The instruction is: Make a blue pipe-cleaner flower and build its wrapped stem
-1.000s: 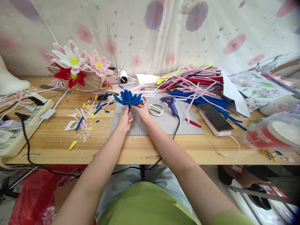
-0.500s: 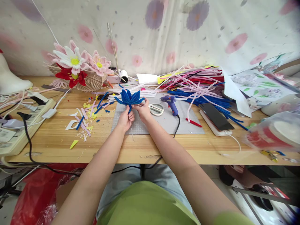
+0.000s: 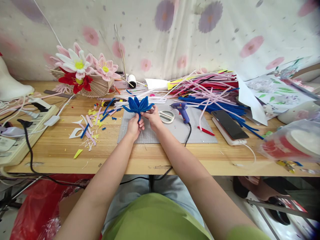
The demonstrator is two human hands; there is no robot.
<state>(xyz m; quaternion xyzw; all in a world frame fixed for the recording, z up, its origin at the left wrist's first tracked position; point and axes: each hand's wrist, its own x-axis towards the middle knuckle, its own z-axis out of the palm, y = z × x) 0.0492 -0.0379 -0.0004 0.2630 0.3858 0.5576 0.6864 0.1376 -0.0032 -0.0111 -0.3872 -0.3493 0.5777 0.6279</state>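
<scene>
A blue pipe-cleaner flower (image 3: pixel 137 104) with several pointed petals is held over the grey cutting mat (image 3: pixel 200 131). My left hand (image 3: pixel 133 126) grips its base and thin wire stem from below. Fingertips of my right hand (image 3: pixel 153 117) pinch the flower's right side just under the petals. The two hands touch each other at the stem. White-handled scissors (image 3: pixel 167 116) and a blue glue gun (image 3: pixel 182 110) lie on the mat just right of my right hand.
A heap of pink, red and blue pipe cleaners (image 3: pixel 210 91) fills the back right. A phone (image 3: pixel 229 125) lies beside the mat. A basket of finished flowers (image 3: pixel 81 71) stands back left, scraps (image 3: pixel 88 128) and a power strip (image 3: pixel 23 131) left.
The flower has turned slightly in my hands and tilted a little to the right. My right fingers have slid lower, toward the stem. The wire stem has swung rightward.
</scene>
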